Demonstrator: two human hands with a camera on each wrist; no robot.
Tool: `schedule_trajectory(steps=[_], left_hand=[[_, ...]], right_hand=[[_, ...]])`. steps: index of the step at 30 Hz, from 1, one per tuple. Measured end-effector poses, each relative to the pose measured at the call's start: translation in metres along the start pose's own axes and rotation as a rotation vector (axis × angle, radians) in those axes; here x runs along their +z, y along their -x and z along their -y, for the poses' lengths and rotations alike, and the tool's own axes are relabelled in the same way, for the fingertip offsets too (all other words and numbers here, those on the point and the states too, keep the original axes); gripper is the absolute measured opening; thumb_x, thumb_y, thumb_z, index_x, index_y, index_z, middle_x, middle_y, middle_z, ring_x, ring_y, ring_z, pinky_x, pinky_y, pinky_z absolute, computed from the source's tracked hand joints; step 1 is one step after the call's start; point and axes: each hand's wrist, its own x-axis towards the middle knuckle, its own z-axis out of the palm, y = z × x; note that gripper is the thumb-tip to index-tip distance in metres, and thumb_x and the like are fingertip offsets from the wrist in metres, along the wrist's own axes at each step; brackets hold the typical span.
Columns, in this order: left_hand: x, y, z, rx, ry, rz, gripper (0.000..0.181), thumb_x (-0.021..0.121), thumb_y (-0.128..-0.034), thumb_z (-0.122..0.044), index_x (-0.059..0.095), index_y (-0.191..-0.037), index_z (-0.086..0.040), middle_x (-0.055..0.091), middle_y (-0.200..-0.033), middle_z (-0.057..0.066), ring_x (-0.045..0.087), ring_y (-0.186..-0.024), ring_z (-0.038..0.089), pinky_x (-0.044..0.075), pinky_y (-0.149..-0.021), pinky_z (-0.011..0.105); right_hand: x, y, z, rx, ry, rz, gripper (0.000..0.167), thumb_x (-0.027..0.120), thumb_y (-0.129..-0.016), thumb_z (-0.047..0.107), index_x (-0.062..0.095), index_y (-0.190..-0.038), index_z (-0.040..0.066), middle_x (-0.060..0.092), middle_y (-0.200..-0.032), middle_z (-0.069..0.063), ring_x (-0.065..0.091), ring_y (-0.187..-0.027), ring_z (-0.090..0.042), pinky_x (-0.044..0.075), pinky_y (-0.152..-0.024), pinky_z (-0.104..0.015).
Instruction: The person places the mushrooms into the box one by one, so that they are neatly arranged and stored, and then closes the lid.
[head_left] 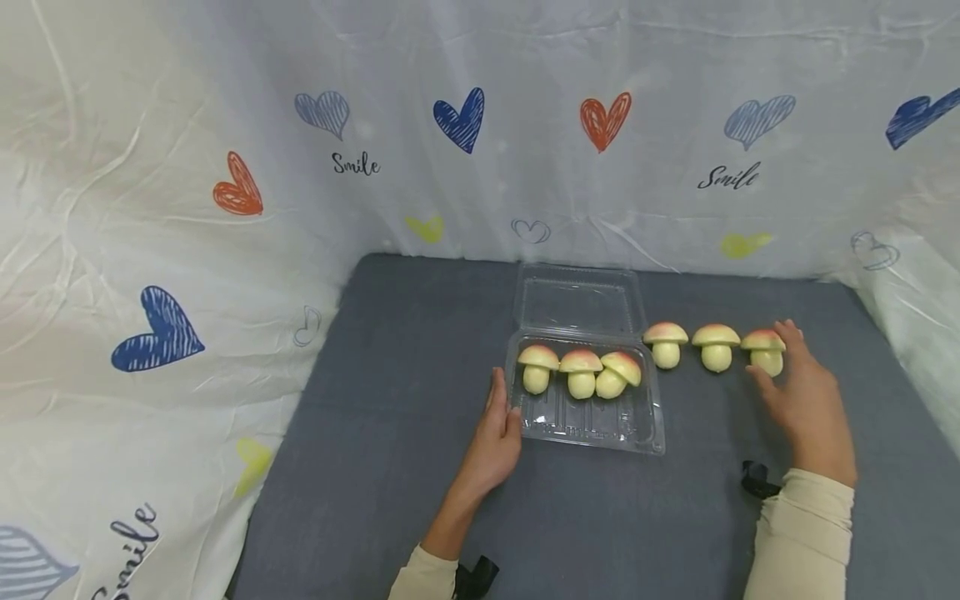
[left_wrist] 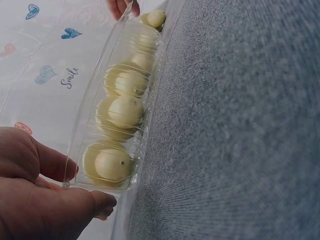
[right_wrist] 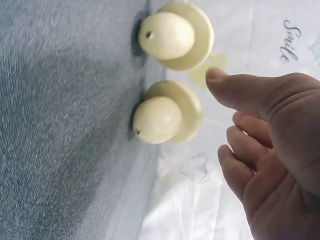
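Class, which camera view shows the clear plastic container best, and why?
The head view shows the clear plastic container almost whole, lid open and three mushroom-shaped pieces inside. The left wrist view shows mainly its side, gripped by the left hand; the right wrist view, none of it.

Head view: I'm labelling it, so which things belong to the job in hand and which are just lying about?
Job: left hand, holding clear box; three mushrooms inside; three mushrooms outside; right hand, near the rightmost.

Surroundings: grey tabletop; heart-print sheet.
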Motion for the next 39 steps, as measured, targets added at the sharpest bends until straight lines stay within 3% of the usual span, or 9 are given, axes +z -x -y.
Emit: schedule_trajectory(steps=[18, 27, 39], left_hand=[[-0.001, 0.001, 0.001, 0.003, 0.002, -0.004, 0.068, 0.04, -0.1123, -0.004, 0.001, -0.167, 0.002, -0.002, -0.176, 0.019, -0.001, -0.163, 0.028, 0.009, -0.13, 0.051], [0.0, 0.002, 0.001, 0.005, -0.006, -0.009, 0.068, 0.04, -0.1118, -0.003, 0.002, -0.167, 0.003, -0.001, -0.176, 0.02, 0.0, -0.163, 0.029, 0.01, -0.129, 0.053], [0.0, 0.0, -0.001, -0.003, -0.009, -0.008, 0.068, 0.04, -0.1123, -0.005, 0.002, -0.168, 0.001, -0.001, -0.177, 0.017, 0.0, -0.163, 0.027, 0.009, -0.13, 0.051]], right_hand=[[-0.002, -0.005, -0.021, 0.026, -0.001, 0.087, 0.086, 0.065, -0.104, 0.006, 0.008, -0.168, 0.0, -0.001, -0.174, -0.022, 0.018, -0.149, -0.063, 0.023, -0.11, -0.079], [-0.002, -0.008, -0.031, 0.023, 0.022, 0.103, 0.09, 0.066, -0.102, 0.003, 0.005, -0.168, -0.002, -0.001, -0.173, -0.026, 0.029, -0.136, -0.072, 0.027, -0.105, -0.08], [-0.004, -0.012, -0.041, 0.037, 0.048, 0.127, 0.093, 0.067, -0.102, 0.007, 0.002, -0.169, 0.002, 0.0, -0.173, -0.027, 0.031, -0.131, -0.074, 0.029, -0.102, -0.081]])
